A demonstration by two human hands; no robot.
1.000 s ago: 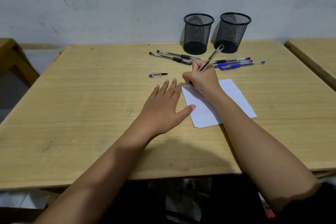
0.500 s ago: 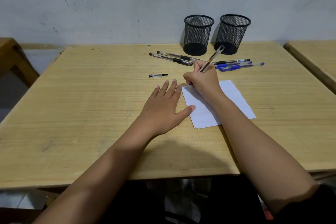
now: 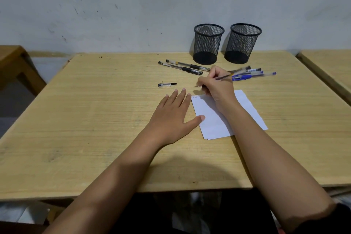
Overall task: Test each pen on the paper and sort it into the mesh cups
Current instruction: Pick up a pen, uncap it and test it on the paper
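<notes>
On the pale wooden table (image 3: 95, 110), I record a small clear pen cap with a black clip (image 3: 167, 85), lying loose. The left hand (image 3: 174, 114) lies flat with straight fingers, its thumb tip touching the white paper sheet (image 3: 247, 112). Two clear pens with black grips (image 3: 182, 67) lie near the left black mesh cup (image 3: 208, 43).

The right hand (image 3: 216, 85) pinches a motion-blurred dark pen (image 3: 225, 76). Its long axis runs near-left to far-right, and its tip points left, just past the paper's far-left corner. I cannot tell whether the tip touches the table.

The right black mesh cup (image 3: 243, 42) stands beside the first. A cluster of blue pens (image 3: 252, 75) lies right of the hand.
</notes>
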